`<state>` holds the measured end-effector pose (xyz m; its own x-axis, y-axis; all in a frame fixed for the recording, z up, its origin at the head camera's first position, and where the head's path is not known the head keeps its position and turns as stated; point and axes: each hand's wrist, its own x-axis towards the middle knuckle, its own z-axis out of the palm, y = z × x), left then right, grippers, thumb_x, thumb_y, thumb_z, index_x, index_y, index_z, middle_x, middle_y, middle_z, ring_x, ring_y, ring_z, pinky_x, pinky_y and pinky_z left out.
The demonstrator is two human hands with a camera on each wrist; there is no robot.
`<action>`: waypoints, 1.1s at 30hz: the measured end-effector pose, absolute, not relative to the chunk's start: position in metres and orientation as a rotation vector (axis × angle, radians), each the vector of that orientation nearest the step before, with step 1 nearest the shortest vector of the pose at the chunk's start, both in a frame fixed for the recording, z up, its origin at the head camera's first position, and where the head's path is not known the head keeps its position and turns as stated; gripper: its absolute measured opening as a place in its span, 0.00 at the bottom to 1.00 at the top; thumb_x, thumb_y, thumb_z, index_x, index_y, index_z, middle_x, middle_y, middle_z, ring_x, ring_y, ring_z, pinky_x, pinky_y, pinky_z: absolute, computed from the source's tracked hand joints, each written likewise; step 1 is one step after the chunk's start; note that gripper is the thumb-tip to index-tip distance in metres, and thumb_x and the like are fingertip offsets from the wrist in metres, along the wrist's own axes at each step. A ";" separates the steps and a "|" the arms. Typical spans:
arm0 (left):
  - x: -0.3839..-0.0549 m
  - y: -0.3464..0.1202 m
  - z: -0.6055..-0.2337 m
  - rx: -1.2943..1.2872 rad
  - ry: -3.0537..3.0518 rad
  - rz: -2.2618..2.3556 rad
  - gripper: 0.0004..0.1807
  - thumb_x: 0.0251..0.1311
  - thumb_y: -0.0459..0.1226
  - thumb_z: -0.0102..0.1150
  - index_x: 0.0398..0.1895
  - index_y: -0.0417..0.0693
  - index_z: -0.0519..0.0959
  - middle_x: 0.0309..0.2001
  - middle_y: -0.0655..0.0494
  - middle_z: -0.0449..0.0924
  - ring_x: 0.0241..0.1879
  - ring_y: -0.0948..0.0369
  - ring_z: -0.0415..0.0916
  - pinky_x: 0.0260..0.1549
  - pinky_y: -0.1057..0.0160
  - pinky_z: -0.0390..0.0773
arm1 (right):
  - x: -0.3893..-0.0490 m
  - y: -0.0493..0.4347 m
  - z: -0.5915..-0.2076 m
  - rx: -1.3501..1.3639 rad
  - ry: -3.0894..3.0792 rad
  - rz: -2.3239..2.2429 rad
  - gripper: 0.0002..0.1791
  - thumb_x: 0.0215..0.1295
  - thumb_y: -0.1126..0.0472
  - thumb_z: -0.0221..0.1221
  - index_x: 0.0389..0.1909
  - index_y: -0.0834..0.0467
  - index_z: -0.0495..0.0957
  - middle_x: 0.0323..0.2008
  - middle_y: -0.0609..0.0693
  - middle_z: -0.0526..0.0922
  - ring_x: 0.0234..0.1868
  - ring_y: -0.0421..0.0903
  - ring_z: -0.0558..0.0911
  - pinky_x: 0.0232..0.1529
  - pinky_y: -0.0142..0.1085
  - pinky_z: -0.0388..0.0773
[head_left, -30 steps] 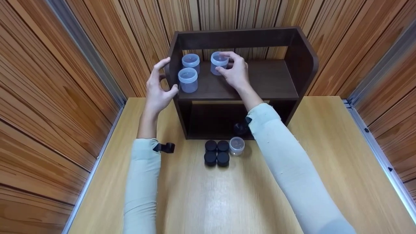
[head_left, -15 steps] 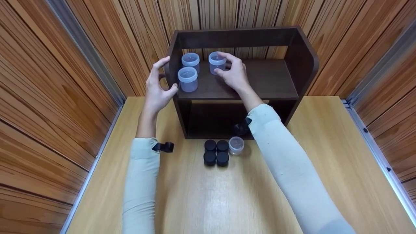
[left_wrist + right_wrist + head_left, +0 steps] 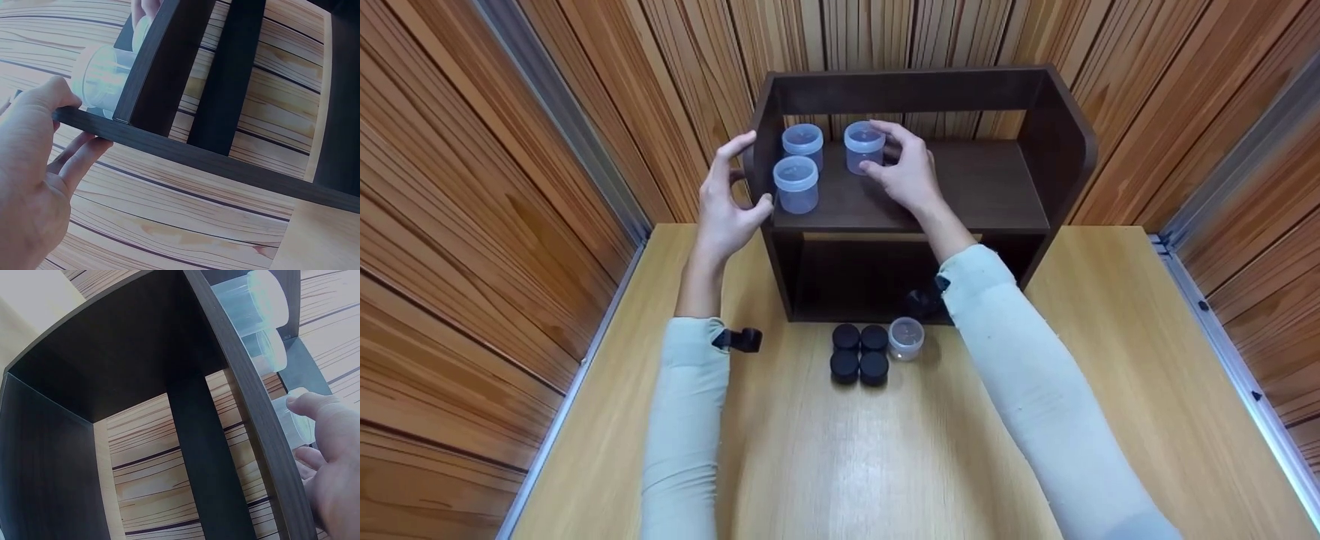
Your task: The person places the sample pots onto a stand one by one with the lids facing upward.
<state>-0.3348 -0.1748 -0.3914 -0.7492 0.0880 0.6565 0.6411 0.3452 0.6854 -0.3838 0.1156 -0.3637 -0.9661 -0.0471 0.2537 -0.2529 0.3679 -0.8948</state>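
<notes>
Nearest to us on the counter (image 3: 810, 480) sit four round black things (image 3: 844, 364), pushed close in a square, with a small clear pot (image 3: 906, 337) just beside them. Past those, a dark round thing (image 3: 922, 303) peeks out by our right sleeve (image 3: 1035, 375), so we had best lift that arm high when we pull it back.

Our left grip (image 3: 725, 206) holds the left side board (image 3: 765, 112) of the brown shelf (image 3: 971, 191), thumb on the inside and fingers on the outside. That seems a good way to stop the shelf from wobbling. Close to that thumb stands the front cup (image 3: 796, 187), so a bump there could tip it.

Farther in, our right grip (image 3: 907, 165) pinches the held cup (image 3: 861, 150) between thumb and finger. It is upright on or just over the top board; we cannot tell if it touches. To its left, with a gap between, is the back cup (image 3: 804, 144).

We think it is best to hold the cup straight, move it slowly, squeeze softly, and let go only when its bottom sits flat.
</notes>
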 end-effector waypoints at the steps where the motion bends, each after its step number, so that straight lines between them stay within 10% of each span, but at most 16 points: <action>1: -0.335 -0.175 -0.391 -0.636 -2.097 -1.410 0.41 0.62 0.25 0.65 0.81 0.42 0.69 0.82 0.42 0.71 0.73 0.57 0.72 0.72 0.48 0.78 | -0.383 0.117 -0.364 0.270 -2.435 1.643 0.35 0.73 0.67 0.72 0.79 0.53 0.78 0.79 0.59 0.80 0.79 0.59 0.81 0.80 0.46 0.79; 33: -0.333 -0.173 -0.390 -0.630 -2.095 -1.388 0.41 0.63 0.26 0.66 0.81 0.42 0.68 0.82 0.41 0.72 0.75 0.54 0.73 0.72 0.47 0.79 | -0.334 0.177 -0.361 0.629 -2.428 1.744 0.34 0.72 0.70 0.71 0.78 0.66 0.76 0.80 0.69 0.75 0.82 0.68 0.75 0.86 0.55 0.70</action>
<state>-0.3332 -0.1734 -0.3901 -0.7427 0.0837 0.6643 0.6444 0.3588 0.6753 -0.3338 0.1773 -0.3605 -0.9115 -0.2774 0.3037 -0.3764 0.2645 -0.8879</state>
